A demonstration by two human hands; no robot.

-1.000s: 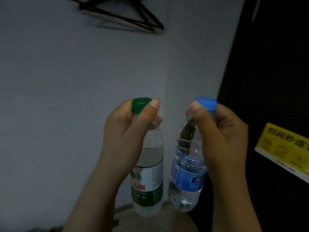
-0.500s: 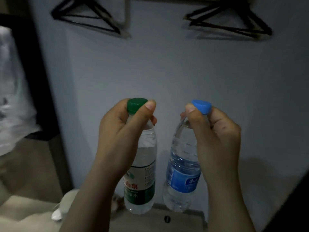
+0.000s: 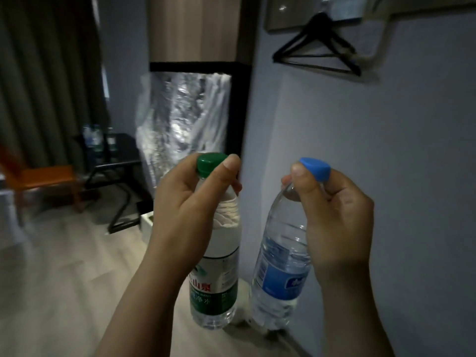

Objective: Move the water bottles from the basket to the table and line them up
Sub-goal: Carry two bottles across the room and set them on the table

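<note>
A: As the two bottles hung clear of any surface, how were they gripped?

B: The left hand (image 3: 190, 210) was closed around the neck of the green-capped bottle (image 3: 216, 274), thumb beside the green cap (image 3: 210, 163). The right hand (image 3: 337, 217) was closed around the neck of the blue-capped bottle (image 3: 280, 279), thumb against the blue cap (image 3: 315, 168). Neither hand was free.

A: And the long axes?

B: The green-capped bottle hung nearly upright. The blue-capped bottle was tilted, base swung toward its neighbour; whether the two bases touched could not be told.

A: Where did the destination lie from the hands?

B: Beyond them and to the left, across the floor (image 3: 64, 266), stood the dark table (image 3: 113, 153), next to an orange chair (image 3: 46, 176). Bottles on the table (image 3: 99, 140) already stood near its far edge, blurred and hard to count.

A: Which hand was nearer?

B: The left, judging by its side of the view; its bottle would probably arrive first. The row seemed to run along the far edge, so each bottle would need to come down upright at an open end of it.

A: And the basket?

B: It was not in view. A clothes hanger (image 3: 318, 50) hung on the wall (image 3: 386, 150) to the right, away from the path.
</note>
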